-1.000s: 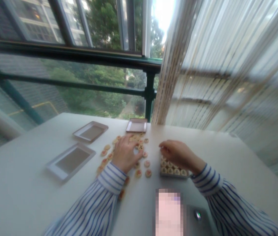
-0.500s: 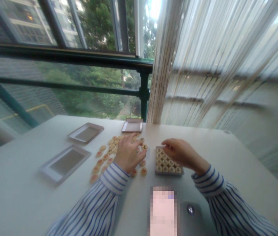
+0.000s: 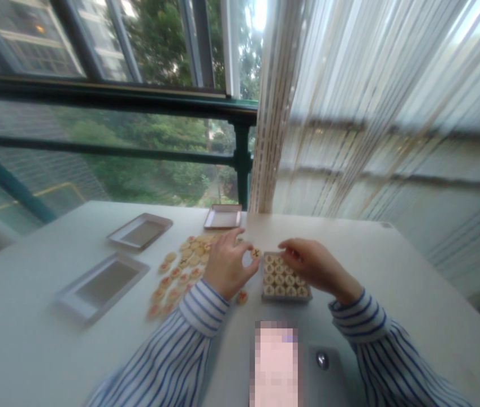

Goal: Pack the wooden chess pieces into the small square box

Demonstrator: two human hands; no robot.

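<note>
Between the thumb and index finger of my left hand (image 3: 232, 263) is a round wooden xiangqi piece (image 3: 255, 254) with a dark character. Beneath and left of that hand lie several loose xiangqi pieces (image 3: 174, 272), some marked red, some plain side up. A small box (image 3: 264, 293) holds rows of pieces (image 3: 280, 280) with dark characters. My right hand (image 3: 307, 263) hovers over the box's far right part, fingers curled together and pointing left; whatever they hold, if anything, is hidden. The hand covers some of the pieces there.
Two shallow trays, a near one (image 3: 74, 301) and a far one (image 3: 115, 236), lie on the left. Another shallow tray (image 3: 207, 221) sits at the white table's (image 3: 392, 294) far edge. A blurred-out phone-like thing (image 3: 276, 367) and a dark pad with a shiny oval (image 3: 322, 360) lie in front.
My left hand has moved right, toward the box, with the xiangqi piece pinched in its fingers. My right hand stays over the box. The whole view has shifted slightly.
</note>
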